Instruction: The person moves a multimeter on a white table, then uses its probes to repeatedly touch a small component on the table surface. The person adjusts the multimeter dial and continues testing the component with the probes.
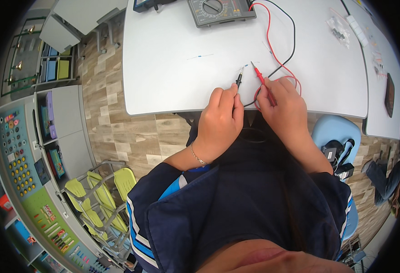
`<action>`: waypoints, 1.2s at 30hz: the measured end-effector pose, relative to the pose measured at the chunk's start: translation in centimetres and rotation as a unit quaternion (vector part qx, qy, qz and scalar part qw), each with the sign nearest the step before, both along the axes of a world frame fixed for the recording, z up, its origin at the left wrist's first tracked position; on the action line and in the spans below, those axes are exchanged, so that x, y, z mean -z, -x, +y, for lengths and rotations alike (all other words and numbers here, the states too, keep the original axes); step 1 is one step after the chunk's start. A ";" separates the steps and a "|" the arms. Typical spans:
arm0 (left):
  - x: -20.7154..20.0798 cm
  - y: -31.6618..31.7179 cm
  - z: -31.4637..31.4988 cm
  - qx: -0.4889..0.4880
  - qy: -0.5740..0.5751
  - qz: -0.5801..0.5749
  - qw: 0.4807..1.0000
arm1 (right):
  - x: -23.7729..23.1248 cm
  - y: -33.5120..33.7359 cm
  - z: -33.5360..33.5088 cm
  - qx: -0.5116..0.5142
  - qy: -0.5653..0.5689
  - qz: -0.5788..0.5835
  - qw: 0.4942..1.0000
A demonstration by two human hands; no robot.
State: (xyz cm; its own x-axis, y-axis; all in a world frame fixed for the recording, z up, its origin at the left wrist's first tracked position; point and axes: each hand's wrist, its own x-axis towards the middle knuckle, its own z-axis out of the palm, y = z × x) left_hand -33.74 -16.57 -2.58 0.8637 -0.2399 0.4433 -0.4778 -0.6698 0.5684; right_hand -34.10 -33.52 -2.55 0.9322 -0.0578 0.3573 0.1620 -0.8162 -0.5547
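Two hands with test probes at the near edge of a white table (163,86). The left hand (218,120), a thin bracelet at its wrist, has its fingers pinched around a black probe (239,82), whose metal tip points up and slightly right. The right hand (285,102) has its fingers closed around a red probe (258,75), tilted so that its tip points up and left. Between and just beyond the two tips, a small blue resistor (247,65) with thin wire legs lies on the table; whether either tip touches a leg cannot be told at this scale. A second resistor (199,56), also blue, lies apart to the left, its legs stretched out nearly straight.

At the far side of the table stands a dark grey meter (218,11) with a round dial, partly cut off by the upper edge of view. From its right side run a red wire (268,34) and a black wire (294,41); both curve down toward the hands, the red one looping around the right hand. A clear plastic bag (338,32) with small dark parts lies toward the right. Beside the table's near right corner stands a blue chair (334,129).
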 end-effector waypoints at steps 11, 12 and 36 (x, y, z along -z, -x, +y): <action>0.1 0.0 -0.2 -0.002 -0.014 -0.002 1.000 | 0.1 -0.2 -0.2 -0.008 -0.002 -0.014 1.000; 0.0 0.0 -0.2 -0.002 -0.014 -0.002 1.000 | 0.1 -0.2 -0.2 -0.007 0.000 -0.014 1.000; -0.2 0.0 -0.3 0.000 -0.015 0.013 1.000 | -0.1 0.0 -0.1 0.002 0.002 0.012 1.000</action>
State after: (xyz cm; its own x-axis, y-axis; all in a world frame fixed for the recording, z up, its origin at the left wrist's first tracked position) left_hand -33.70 -16.90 -2.40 0.8751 -0.2524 0.4129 -0.4624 -0.6877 0.5597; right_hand -34.12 -33.58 -2.48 0.9400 -0.0603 0.3357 0.1454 -0.8195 -0.5544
